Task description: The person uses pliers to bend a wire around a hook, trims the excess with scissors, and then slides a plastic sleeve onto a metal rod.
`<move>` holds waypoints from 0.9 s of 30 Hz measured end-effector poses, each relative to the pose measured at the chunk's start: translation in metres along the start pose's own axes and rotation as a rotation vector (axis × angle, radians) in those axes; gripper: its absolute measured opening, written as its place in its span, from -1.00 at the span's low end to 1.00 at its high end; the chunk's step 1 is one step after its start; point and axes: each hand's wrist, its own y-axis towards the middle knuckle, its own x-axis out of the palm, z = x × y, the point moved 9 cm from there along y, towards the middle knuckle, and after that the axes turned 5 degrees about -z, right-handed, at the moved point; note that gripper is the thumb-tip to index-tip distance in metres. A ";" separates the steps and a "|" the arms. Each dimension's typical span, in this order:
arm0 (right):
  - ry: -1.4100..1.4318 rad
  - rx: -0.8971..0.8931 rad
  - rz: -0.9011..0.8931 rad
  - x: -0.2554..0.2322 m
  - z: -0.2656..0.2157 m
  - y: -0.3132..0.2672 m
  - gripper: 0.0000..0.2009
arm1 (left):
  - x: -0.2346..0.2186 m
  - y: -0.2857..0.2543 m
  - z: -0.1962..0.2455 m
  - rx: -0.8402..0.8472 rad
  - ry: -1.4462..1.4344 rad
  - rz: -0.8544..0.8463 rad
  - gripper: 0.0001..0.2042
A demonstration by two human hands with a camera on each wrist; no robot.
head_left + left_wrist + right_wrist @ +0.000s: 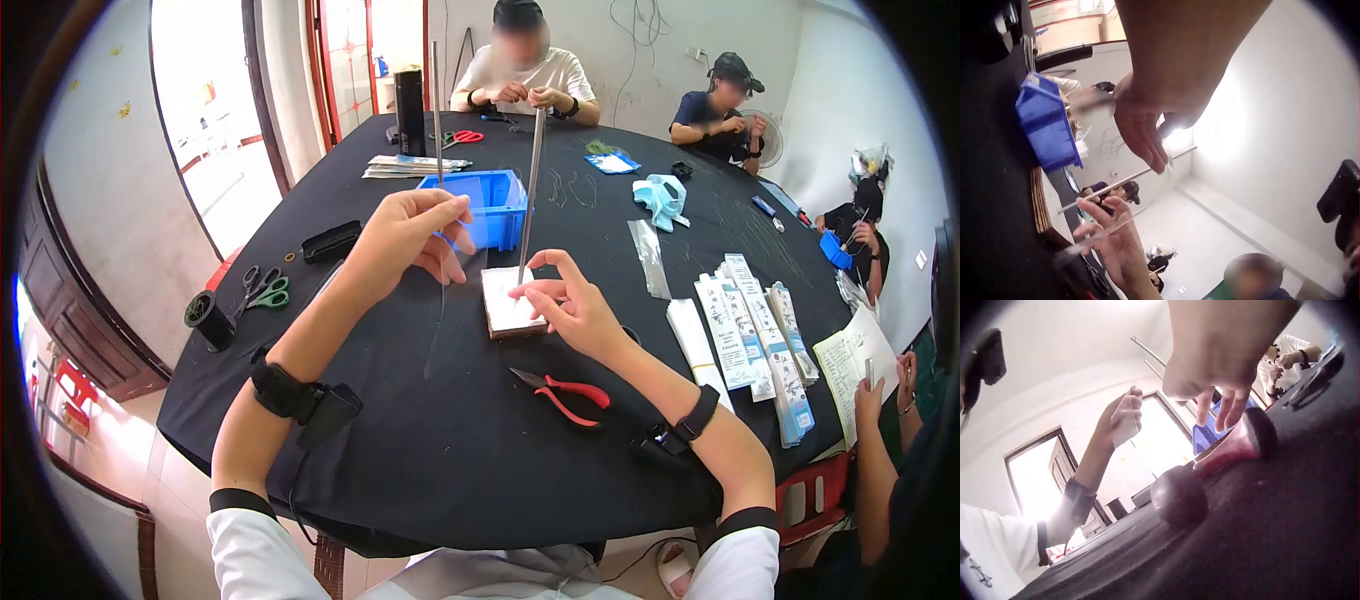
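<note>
My left hand point(425, 235), raised left of the metal rod point(533, 190), pinches a thin clear strip point(437, 330) between thumb and fingertips; the strip hangs down. In the left wrist view the strip point(1110, 231) crosses in front of my right hand point(1119, 250). My right hand point(570, 305) is beside the rod's foot, fingers spread and slightly bent, over a white-topped block point(508, 300) with brown layered sides. Whether its fingertips touch the rod is unclear. In the right wrist view my left hand point(1125, 419) is raised and my right hand's fingers point(1232, 409) point down.
Red-handled pliers point(570, 395) lie in front of the block. Behind it are a blue bin point(490, 215) and a second upright rod point(437, 120). Scissors point(268, 292) and a black cup point(208, 322) are left; packets point(765, 350) lie right. Several people sit around the table.
</note>
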 end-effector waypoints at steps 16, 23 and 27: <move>0.305 0.065 -0.026 0.005 -0.001 -0.001 -0.69 | 0.055 -0.009 -0.056 -0.182 0.155 -0.123 -0.65; 0.298 0.074 0.008 0.002 -0.003 -0.001 -0.69 | 0.068 -0.026 -0.075 -0.232 0.190 -0.249 -0.81; 0.325 0.135 -0.044 0.006 -0.001 -0.002 -0.76 | 0.052 -0.020 -0.042 -0.164 0.253 -0.212 -0.86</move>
